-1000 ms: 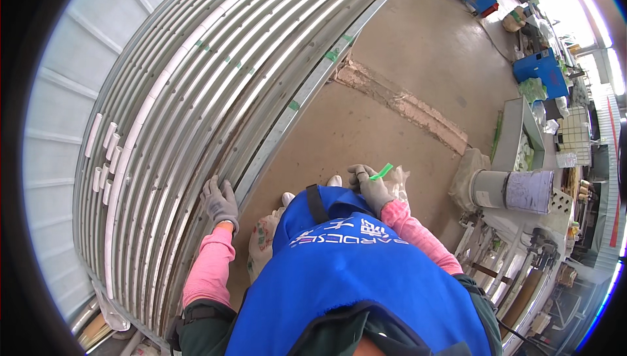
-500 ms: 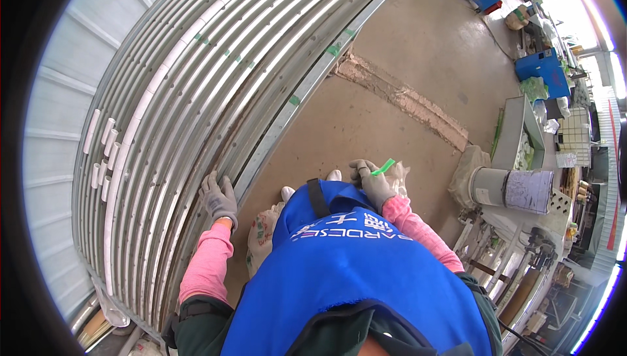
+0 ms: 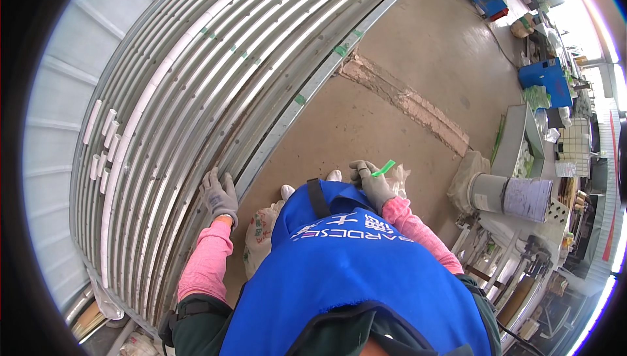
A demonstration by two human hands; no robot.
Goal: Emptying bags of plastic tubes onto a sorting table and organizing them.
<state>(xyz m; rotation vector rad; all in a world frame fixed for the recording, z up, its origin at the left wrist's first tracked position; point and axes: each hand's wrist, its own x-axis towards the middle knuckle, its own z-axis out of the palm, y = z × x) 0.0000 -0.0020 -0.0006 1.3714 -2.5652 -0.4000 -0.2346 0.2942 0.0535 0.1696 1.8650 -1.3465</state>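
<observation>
Two gloved hands are apart from each other, one at the side of the metal bars [image 3: 183,113] and one in front of the body. The left hand [image 3: 219,194] has its fingers spread and its palm down, and it seems to rest on the bars nearest to the person. Such a flat, wide hand looks more like support or feeling than like gripping; nothing is seen inside it. The right hand [image 3: 373,183] has curled fingers. A green strip [image 3: 384,168] sticks out from it, and clear plastic [image 3: 399,179] shows just beside it. Whether the fingers pinch the strip, or it is only stuck to the glove, one cannot tell.

The bars lie side by side in long rows at the person's left, probably so that each one can be reached without moving the others. Pieces of green tape [image 3: 300,99] are on some of them, perhaps as marks. One long white pipe [image 3: 157,78] lies along the rows, with several short white tubes [image 3: 113,148] near its lower part. A white bag [image 3: 259,238] is close to the legs, maybe to be within easy reach.
</observation>
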